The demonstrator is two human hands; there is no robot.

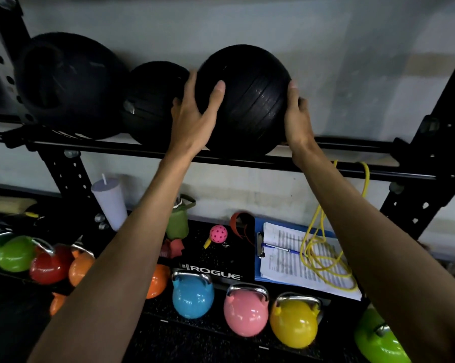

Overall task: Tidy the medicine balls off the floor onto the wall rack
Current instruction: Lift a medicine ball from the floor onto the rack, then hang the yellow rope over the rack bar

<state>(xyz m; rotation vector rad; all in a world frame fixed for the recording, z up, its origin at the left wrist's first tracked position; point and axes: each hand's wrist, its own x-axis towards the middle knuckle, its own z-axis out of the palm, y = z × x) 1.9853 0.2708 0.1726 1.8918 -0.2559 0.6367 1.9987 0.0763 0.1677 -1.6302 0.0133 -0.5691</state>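
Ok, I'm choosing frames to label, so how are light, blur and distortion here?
Head view: dim, so the medicine ball between the left hand and right hand shows only a faint sheen; the wide angle slants the rack rail; glare spots on the pink kettlebell; the large ball looks soft.

Pale grey wall point(273, 19), dimly lit. Below, coloured kettlebells point(246, 314) in a row on black speckled matting point(168, 341) (blue clipboard point(259, 226) behind)

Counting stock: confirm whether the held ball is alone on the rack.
No, a large ball and a smaller ball sit left of the held ball.
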